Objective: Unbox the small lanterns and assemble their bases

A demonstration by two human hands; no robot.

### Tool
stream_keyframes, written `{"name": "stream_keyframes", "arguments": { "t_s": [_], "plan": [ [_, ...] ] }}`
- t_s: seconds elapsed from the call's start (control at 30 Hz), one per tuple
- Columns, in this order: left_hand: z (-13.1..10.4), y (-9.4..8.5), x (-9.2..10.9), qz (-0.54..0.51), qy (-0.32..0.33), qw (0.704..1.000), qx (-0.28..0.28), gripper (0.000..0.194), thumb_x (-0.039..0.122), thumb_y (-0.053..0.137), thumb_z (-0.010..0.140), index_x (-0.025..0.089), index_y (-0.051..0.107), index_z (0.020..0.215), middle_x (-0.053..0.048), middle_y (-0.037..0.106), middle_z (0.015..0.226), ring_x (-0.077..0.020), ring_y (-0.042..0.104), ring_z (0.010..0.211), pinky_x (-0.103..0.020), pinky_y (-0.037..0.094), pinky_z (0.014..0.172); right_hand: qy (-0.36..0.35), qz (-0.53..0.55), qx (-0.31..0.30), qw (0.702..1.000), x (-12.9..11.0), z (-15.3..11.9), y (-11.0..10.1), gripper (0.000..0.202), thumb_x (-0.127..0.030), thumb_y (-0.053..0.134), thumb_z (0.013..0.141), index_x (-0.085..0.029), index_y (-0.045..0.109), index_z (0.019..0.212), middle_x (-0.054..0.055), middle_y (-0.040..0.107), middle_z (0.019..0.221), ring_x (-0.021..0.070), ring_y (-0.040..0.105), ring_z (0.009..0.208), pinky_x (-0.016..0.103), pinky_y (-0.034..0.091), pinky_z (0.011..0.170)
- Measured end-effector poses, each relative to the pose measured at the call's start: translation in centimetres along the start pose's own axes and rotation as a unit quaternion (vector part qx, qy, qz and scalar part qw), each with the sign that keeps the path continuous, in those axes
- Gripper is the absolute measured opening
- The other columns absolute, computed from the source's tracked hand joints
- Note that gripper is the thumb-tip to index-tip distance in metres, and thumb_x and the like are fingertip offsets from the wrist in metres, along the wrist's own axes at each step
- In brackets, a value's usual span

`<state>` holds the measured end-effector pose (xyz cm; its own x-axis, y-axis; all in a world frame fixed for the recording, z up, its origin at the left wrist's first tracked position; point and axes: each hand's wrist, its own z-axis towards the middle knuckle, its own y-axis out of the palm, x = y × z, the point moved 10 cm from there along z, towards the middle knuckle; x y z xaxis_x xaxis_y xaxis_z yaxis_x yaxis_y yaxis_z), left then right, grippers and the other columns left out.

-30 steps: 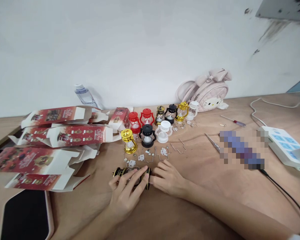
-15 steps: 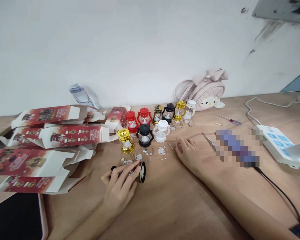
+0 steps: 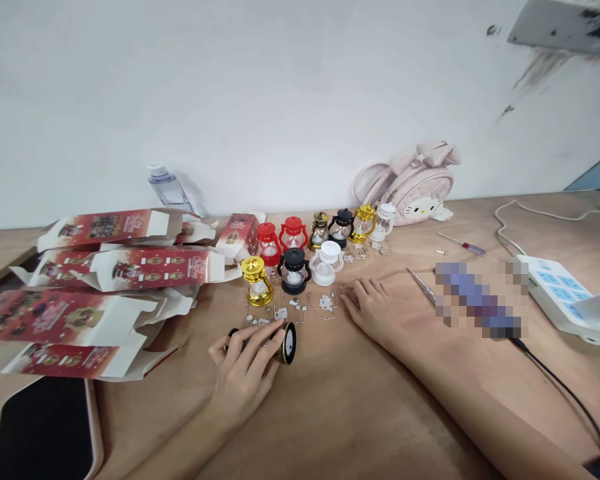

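Note:
Fingers of my left hand (image 3: 247, 370) wrap over a dark lantern (image 3: 287, 343) lying on its side, its round base facing right. My right hand (image 3: 373, 307) rests on the table, fingers bent, its fingertips by a thin metal piece; whether they pinch anything is too small to tell. Behind the hands stand a gold lantern (image 3: 257, 283), a black lantern (image 3: 294, 272) and a white lantern (image 3: 327, 264). Red, bronze, black, gold and white lanterns form a row further back. Small parts and bent wires (image 3: 326, 304) lie in front of them.
Flattened red boxes (image 3: 155, 269) are piled on the left, above a phone or tablet (image 3: 45, 427). A bottle (image 3: 169, 189) and a pink bag (image 3: 420, 193) stand by the wall. Two screwdrivers, one at the back (image 3: 463, 245), a blurred purple item and a power strip (image 3: 560, 287) lie right.
The view has shifted slightly, so most things appear a little further right. My right hand's fingertips have moved slightly left to the thin metal piece. My left hand keeps its hold on the lantern.

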<state>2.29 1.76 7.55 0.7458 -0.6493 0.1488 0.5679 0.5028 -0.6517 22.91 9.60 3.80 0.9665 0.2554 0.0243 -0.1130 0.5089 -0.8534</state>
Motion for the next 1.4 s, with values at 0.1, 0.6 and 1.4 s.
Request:
{"name": "stream_keyframes", "arguments": {
  "t_s": [0.1, 0.6, 1.4],
  "plan": [
    [-0.1, 0.1, 0.0, 0.000, -0.002, 1.000, 0.001, 0.027, 0.010, 0.054, 0.083, 0.022, 0.058, 0.106, -0.005, 0.071, 0.103, -0.0221, 0.058, 0.090, -0.039, 0.027, 0.075, -0.019, 0.039, 0.046, 0.998, -0.4, 0.2, -0.7, 0.015, -0.026, 0.049, 0.090, -0.016, 0.056, 0.081, 0.010, 0.062, 0.080, 0.0226, 0.054, 0.077, 0.033, 0.036, 0.069],
    [0.0, -0.4, 0.1, -0.023, 0.011, 1.000, 0.014, 0.028, 0.007, 0.055, 0.079, 0.020, 0.055, 0.103, -0.007, 0.070, 0.097, -0.0220, 0.064, 0.097, -0.038, 0.031, 0.081, -0.130, 0.420, 0.128, 0.889, -10.5, -0.7, -5.2, 0.009, -0.024, 0.054, 0.088, -0.017, 0.059, 0.085, 0.004, 0.064, 0.075, 0.0147, 0.055, 0.069, 0.029, 0.041, 0.064],
    [-0.1, -0.2, 0.8, 0.001, 0.035, 0.999, -0.010, 0.028, 0.012, 0.050, 0.085, 0.019, 0.058, 0.110, -0.006, 0.072, 0.102, -0.0197, 0.059, 0.087, -0.036, 0.026, 0.071, -0.070, 0.584, 0.000, 0.809, -10.4, -0.3, -2.7, 0.013, -0.026, 0.054, 0.088, -0.016, 0.057, 0.078, 0.001, 0.053, 0.070, 0.0099, 0.050, 0.059, 0.021, 0.043, 0.054]
  ]
}}
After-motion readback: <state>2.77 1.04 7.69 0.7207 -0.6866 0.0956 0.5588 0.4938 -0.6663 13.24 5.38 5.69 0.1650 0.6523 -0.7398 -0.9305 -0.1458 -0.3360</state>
